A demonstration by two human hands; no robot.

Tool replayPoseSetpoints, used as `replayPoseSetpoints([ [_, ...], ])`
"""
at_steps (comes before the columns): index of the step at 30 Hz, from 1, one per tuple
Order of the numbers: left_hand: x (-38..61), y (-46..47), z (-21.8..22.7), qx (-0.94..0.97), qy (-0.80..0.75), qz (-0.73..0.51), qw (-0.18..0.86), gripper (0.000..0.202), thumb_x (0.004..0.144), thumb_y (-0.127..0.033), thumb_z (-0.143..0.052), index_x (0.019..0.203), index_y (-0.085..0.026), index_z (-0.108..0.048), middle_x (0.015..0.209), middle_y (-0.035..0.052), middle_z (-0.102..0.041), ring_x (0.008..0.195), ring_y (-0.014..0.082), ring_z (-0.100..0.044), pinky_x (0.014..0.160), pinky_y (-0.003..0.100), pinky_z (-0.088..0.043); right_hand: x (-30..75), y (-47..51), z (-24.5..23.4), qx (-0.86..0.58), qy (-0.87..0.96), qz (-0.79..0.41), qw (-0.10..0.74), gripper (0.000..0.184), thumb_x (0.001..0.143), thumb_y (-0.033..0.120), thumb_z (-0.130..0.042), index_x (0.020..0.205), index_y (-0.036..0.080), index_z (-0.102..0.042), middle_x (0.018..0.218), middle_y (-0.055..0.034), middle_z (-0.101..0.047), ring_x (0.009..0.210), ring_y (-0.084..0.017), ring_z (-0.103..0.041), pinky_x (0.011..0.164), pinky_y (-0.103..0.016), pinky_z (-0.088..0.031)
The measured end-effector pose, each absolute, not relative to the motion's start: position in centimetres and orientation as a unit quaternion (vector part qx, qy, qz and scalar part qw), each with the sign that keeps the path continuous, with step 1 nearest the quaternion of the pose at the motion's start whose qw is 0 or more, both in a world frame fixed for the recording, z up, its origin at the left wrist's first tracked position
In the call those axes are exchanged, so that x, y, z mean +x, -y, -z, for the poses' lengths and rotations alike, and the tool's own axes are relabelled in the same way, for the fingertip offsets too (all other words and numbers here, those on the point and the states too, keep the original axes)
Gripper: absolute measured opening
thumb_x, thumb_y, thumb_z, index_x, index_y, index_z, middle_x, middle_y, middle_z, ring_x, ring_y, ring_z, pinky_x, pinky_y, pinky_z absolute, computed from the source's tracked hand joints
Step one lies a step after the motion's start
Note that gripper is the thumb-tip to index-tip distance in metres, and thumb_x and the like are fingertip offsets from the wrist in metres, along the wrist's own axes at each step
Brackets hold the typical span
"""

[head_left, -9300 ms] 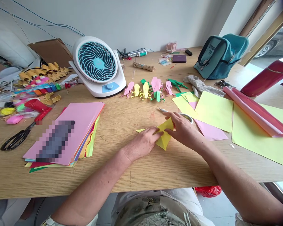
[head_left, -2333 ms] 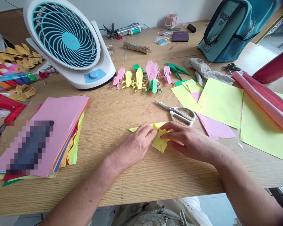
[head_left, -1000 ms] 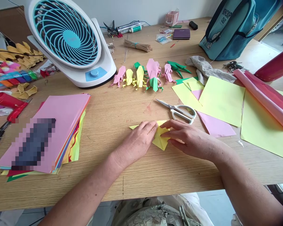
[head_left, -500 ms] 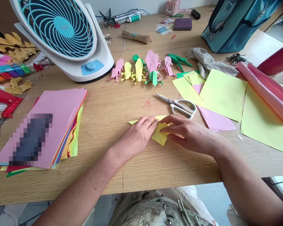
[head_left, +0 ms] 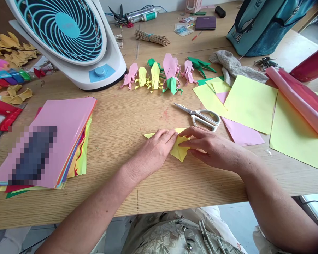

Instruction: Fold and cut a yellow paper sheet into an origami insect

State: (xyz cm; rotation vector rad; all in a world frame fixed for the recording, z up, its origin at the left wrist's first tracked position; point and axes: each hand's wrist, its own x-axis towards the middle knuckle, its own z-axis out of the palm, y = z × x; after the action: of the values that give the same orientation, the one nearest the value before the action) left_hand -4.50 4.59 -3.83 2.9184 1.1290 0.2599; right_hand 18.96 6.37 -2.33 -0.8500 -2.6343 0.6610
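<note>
Wood-grain counter (head_left: 113, 141), front edge just above a patterned garment (head_left: 164, 233). Left hand (head_left: 155, 150): palm down, fingers together, laid on folded yellow paper (head_left: 178, 152). Grip beneath the palm: cannot tell. Right hand (head_left: 210, 146): fingers slightly spread, thumb apart from them, fingertips on the right part of the same paper. Both hands close together, fingertips nearly meeting. Folded yellow paper flat at centre, partly covered; one point projecting past the left hand, another toward the front edge.

At left: stack of coloured paper (head_left: 71, 116), pink sheet uppermost, dark pixelated patch (head_left: 33, 155) over it. Just beyond the right hand: scissors (head_left: 193, 113), white handles to the right, blades pointing left. At right: pink offcut (head_left: 242, 132), partly beneath yellow-green sheets (head_left: 251, 104); pink-and-red roll (head_left: 298, 98) lying across the outermost sheet.

Farther back, at centre: row of folded paper figures (head_left: 170, 65) in pink, yellow and green. Left of the row: white fan (head_left: 67, 25) with blue grille, tilted upward. Right of the row: grey cloth (head_left: 235, 67), keys (head_left: 265, 62) and red cylinder (head_left: 310, 63).

Beyond: bundle of thin sticks (head_left: 151, 37), bound near the middle; purple booklet (head_left: 205, 23); teal bag (head_left: 259, 35) at right. Farthest: metal-barrelled tool (head_left: 139, 14) near the pale wall (head_left: 172, 6).
</note>
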Motion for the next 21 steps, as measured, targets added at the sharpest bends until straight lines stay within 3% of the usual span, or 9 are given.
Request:
replayPoseSetpoints([
  [8, -4.0, -4.5, 3.7, 0.922, -0.373, -0.104, 0.015, 0.045, 0.094, -0.021, -0.056, 0.136, -0.008, -0.048, 0.135, 0.0150, -0.055, 0.123, 0.0278, -0.050, 0.108, 0.043, -0.045, 19.0, -6.4, 2.5, -0.290, 0.917, -0.230, 0.149, 0.030, 0.091, 0.011, -0.051, 0.111, 0.023, -0.071, 0.127, -0.0102, -0.057, 0.110, -0.021, -0.059, 0.094, -0.039, -0.050],
  [21, -3.2, -3.9, 3.8, 0.893, -0.419, -0.151, 0.061, 0.062, 0.085, -0.046, -0.068, 0.130, -0.006, -0.052, 0.133, 0.0190, -0.055, 0.120, 0.0322, -0.050, 0.105, 0.048, -0.045, 19.0, -6.4, 2.6, -0.290, 0.916, -0.229, 0.157, 0.032, 0.091, 0.011, -0.052, 0.114, 0.023, -0.070, 0.127, -0.0112, -0.057, 0.110, -0.022, -0.060, 0.094, -0.040, -0.051],
])
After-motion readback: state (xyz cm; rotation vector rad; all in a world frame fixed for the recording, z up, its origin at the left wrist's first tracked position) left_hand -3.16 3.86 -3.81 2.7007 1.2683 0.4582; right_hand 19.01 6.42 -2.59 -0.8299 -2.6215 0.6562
